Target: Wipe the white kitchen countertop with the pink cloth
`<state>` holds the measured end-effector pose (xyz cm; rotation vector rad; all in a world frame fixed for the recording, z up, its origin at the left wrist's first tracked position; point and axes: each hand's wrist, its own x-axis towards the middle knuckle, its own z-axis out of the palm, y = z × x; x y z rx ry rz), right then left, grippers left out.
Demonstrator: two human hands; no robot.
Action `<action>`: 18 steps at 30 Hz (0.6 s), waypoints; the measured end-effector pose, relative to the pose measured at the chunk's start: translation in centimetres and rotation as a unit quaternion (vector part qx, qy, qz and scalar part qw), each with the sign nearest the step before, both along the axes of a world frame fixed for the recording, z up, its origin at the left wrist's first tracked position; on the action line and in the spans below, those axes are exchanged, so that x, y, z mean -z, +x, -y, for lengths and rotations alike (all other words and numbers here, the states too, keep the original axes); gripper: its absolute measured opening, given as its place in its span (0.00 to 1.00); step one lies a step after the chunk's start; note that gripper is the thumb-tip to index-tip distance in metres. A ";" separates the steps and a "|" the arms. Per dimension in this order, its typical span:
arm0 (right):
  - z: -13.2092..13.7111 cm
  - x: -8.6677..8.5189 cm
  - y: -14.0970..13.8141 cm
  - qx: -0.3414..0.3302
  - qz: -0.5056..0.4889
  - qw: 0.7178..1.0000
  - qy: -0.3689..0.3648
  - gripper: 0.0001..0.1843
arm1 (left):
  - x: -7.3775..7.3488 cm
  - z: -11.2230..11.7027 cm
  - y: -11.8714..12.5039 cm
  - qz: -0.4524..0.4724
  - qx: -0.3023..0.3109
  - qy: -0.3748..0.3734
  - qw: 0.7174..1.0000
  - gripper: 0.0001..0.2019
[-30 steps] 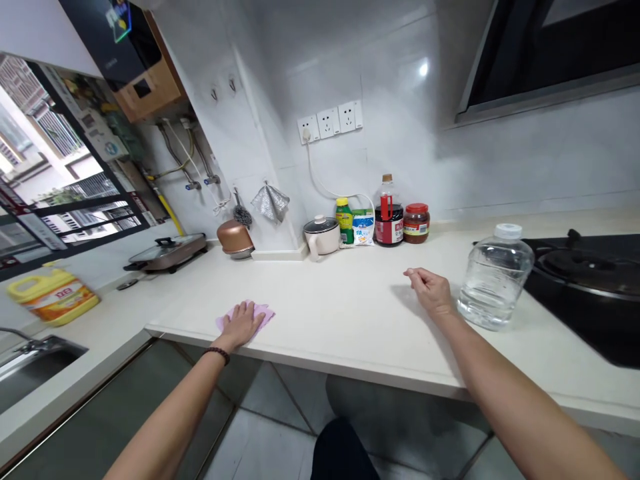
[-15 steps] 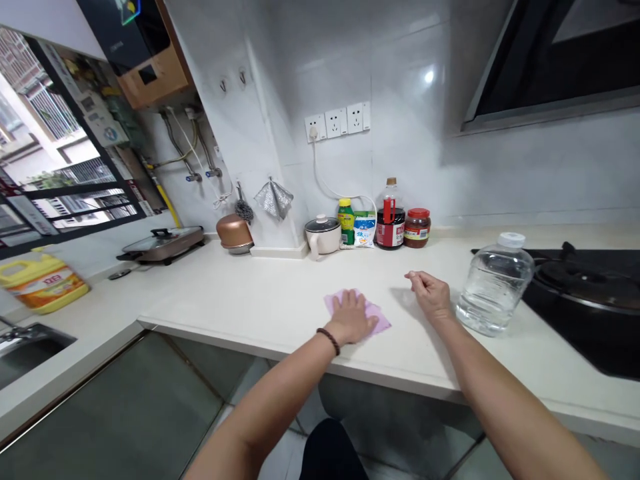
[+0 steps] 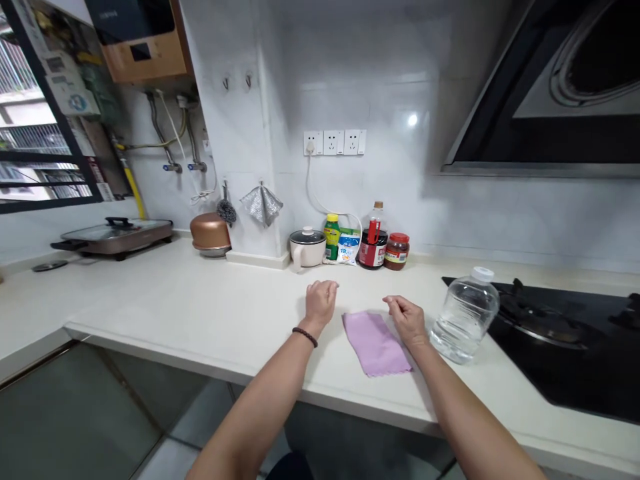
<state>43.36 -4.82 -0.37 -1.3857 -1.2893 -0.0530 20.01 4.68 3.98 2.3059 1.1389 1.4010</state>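
A thin purple cloth [image 3: 376, 343] lies flat on the white countertop [image 3: 200, 313], its edge scalloped at the front. To its left, my left hand [image 3: 321, 303] is closed in a loose fist just over the counter, apart from the cloth and holding nothing. A dark beaded bracelet [image 3: 305, 336] circles that wrist. My right hand [image 3: 406, 319] is curled into a fist by the cloth's right edge, with nothing seen in it. Right beside this wrist stands a large clear bottle [image 3: 465, 317] of liquid with a white cap.
Along the wall stand a cream pot [image 3: 307, 248], a green bottle [image 3: 331, 237], a white-and-blue packet [image 3: 349, 247], a dark sauce bottle [image 3: 373, 250] and a red-lidded jar [image 3: 397, 251]. A black gas stove [image 3: 575, 347] is at right; an electric pan [image 3: 117, 237] sits far left.
My left hand has let go of the cloth and moved left, closing into a fist. The cloth now lies spread out. My view has turned right, and my right hand stays closed.
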 end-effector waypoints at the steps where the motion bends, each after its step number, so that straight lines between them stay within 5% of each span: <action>1: 0.0 -0.1 -0.2 -0.003 0.003 1.000 0.002 0.26 | 0.1 -0.6 -0.5 -0.004 -0.037 0.001 0.999 0.20; 5: 0.7 -1.0 -2.1 -0.005 0.035 0.999 -0.015 0.24 | 0.0 -1.7 -1.7 -0.021 -0.135 -0.043 0.990 0.20; 8: 1.7 -1.1 -4.3 -0.024 0.120 0.986 -0.115 0.23 | -0.4 -2.1 -2.0 -0.015 -0.154 -0.079 0.985 0.20; 14: 3.2 0.5 -6.4 -0.084 0.336 0.881 -0.322 0.30 | -0.9 -2.5 -1.5 0.065 -0.118 -0.113 0.984 0.23; 18: 0.6 -0.2 -6.8 -0.131 0.372 0.828 -0.399 0.32 | -1.0 -2.4 -0.6 0.102 -0.081 -0.119 0.984 0.25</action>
